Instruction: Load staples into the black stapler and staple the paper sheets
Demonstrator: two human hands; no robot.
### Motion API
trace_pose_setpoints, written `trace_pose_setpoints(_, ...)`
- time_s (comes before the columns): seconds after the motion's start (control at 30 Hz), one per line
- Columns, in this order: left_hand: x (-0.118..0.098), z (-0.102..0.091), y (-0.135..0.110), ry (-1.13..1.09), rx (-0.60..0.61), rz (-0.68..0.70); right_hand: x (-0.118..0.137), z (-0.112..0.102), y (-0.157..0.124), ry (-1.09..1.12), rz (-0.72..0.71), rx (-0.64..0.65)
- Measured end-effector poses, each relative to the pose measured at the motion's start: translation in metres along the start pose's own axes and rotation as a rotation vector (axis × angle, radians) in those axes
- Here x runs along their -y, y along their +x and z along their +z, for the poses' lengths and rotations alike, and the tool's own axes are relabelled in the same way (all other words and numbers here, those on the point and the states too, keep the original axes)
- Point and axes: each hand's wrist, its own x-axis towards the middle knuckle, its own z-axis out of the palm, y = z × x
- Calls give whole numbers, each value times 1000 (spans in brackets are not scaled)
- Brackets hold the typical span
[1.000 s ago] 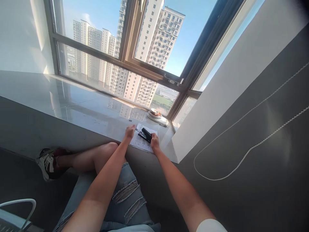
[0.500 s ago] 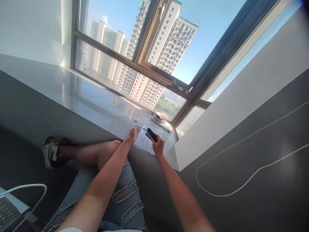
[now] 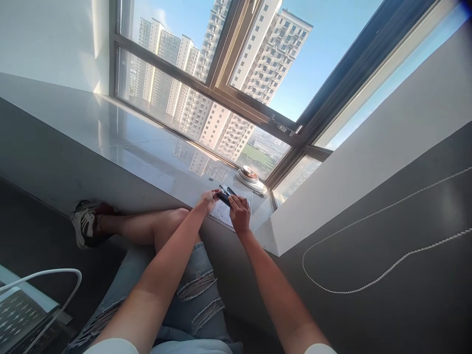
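Right hand has its fingers bent around the rear part of a black stapler, gripping it from the lower right. Left hand is at the opposite end, with the fingertips drawn close together there; whether they pinch the stapler or only touch it, I cannot tell.

The stapler is between the two hands, over a printed sheet of paper near the edge of the window sill. Its long axis runs slantwise, with the front end directed to the upper left, toward the left hand. Two long parts seem to stand apart, but the fingers cover much of them, so the joint is hard to make out. The print is too small for reading, and hands and stapler hide part of the sheet.

Beyond, near the window frame, lies a round coiled object.
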Motion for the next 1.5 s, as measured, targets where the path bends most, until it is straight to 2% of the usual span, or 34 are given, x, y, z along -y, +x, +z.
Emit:
trace_pose_setpoints(0.07,-5,2,-4,-44,-42,-28,-4,2,1,34,205,-116)
trace_pose_setpoints(0.13,-13,5,-11,-125,-70,28,-9,7,1,88,452,-173)
trace_pose_setpoints(0.17,-17,8,-15,-167,-58,74,-12,9,1,119,547,-163)
trace_pose_setpoints(0.23,-26,13,-24,-211,21,163,-18,13,-2,176,631,-90)
trace_pose_setpoints(0.3,-32,16,-34,-188,141,206,-19,13,-4,202,595,-52)
trace_pose_setpoints(0.47,-38,20,-49,-115,349,218,6,1,3,156,283,-211)
trace_pose_setpoints(0.57,-40,23,-54,-79,448,226,28,-4,17,267,160,-137)
trace_pose_setpoints(0.67,-43,28,-60,-41,484,180,41,-1,29,376,192,-93)
trace_pose_setpoints(0.77,-44,30,-67,-1,494,147,45,4,31,421,287,-126)
trace_pose_setpoints(0.87,-41,32,-71,32,557,181,46,5,25,490,285,-183)
trace_pose_setpoints(0.93,-40,31,-67,84,516,262,41,0,20,529,250,-238)
trace_pose_setpoints(0.97,-41,29,-62,118,418,328,34,-5,17,528,243,-279)
trace_pose_setpoints(1.03,-46,22,-41,203,71,471,9,-18,13,475,261,-378)
trace_pose_setpoints(1.1,-54,9,-12,344,-294,548,-30,-31,9,365,324,-452)
trace_pose_setpoints(1.13,-57,1,5,466,-388,542,-53,-35,8,299,370,-476)
trace_pose_setpoints(1.17,-59,-7,21,626,-390,522,-77,-38,6,235,422,-472)
trace_pose_setpoints(1.23,-58,-20,49,974,-267,464,-121,-36,2,97,529,-393)
trace_pose_setpoints(1.3,-50,-29,70,1222,-136,418,-153,-24,-3,-28,571,-259)
trace_pose_setpoints(1.4,-34,-34,92,1419,-53,395,-178,-1,-10,-139,576,-44)
trace_pose_setpoints(1.5,-24,-34,108,1548,8,369,-187,12,-13,-182,540,1)
